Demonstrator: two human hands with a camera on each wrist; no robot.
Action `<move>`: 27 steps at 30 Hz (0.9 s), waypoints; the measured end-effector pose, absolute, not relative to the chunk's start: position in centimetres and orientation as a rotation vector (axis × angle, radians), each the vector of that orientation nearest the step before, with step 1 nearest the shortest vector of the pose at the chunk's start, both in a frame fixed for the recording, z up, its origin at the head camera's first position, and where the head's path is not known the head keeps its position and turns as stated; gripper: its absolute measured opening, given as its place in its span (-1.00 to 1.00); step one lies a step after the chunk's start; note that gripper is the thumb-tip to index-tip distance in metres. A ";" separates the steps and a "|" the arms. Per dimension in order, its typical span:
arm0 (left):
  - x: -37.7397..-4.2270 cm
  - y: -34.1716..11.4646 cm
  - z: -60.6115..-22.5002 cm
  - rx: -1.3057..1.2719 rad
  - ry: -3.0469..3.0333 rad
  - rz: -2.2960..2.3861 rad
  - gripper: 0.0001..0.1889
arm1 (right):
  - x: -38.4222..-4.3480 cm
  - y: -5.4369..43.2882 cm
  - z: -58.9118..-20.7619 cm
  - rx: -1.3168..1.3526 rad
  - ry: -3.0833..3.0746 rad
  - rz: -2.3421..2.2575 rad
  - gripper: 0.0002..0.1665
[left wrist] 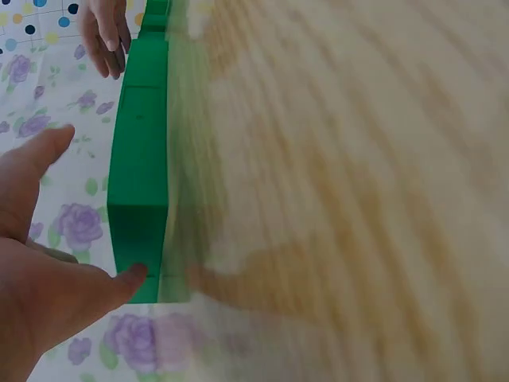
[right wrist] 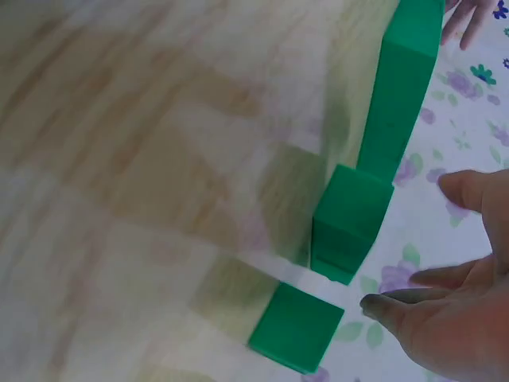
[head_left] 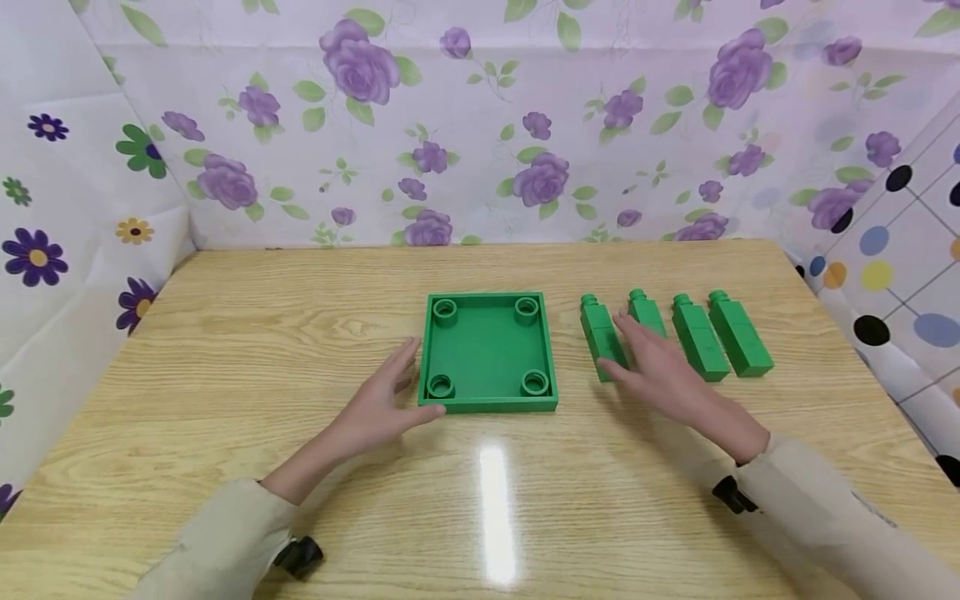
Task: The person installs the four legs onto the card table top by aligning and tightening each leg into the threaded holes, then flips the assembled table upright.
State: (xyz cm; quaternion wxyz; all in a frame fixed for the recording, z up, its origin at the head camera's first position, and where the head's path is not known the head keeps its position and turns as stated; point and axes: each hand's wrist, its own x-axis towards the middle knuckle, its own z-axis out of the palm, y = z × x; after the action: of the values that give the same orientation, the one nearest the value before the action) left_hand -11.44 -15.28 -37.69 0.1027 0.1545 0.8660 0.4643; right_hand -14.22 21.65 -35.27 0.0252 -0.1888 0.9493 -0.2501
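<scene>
A green square tray-like panel [head_left: 491, 346] with a raised rim and round sockets in its corners lies on the wooden table. My left hand [head_left: 378, 408] is beside its left edge, fingers spread, the thumb tip right at the front left corner. In the left wrist view, that thumb overlaps the panel's green side [left wrist: 141, 143]. My right hand [head_left: 663, 375], fingers extended, hovers around the leftmost green block-shaped leg [head_left: 596, 325] and partly covers the second leg [head_left: 647, 313]. In the right wrist view, the fingers appear beside the legs' square ends [right wrist: 298, 328].
Two more green legs, one [head_left: 699, 337] and another [head_left: 738, 333], lie to the right with their knobbed ends pointing away. Floral cloth [head_left: 480, 125] hangs behind the wooden table [head_left: 262, 333], and patterned cloths hang at both sides.
</scene>
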 end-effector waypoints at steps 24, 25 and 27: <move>-12.4 -14.3 -38.4 0.303 2.357 1.556 -0.06 | -14.9 20.8 -36.8 -0.386 3.027 -0.736 -0.63; -12.3 -14.3 -38.5 0.300 2.354 1.561 -0.07 | -15.0 20.7 -36.8 -0.384 3.025 -0.735 -0.64; -12.3 -14.3 -38.7 0.299 2.345 1.575 -0.07 | -15.1 20.6 -36.8 -0.361 3.018 -0.746 -0.65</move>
State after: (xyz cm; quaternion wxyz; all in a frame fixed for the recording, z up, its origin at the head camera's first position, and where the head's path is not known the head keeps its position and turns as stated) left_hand -12.34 -14.28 -38.65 0.1499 0.1040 0.8162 0.5482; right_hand -15.05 20.62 -36.81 0.0058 -0.1154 0.9643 -0.2383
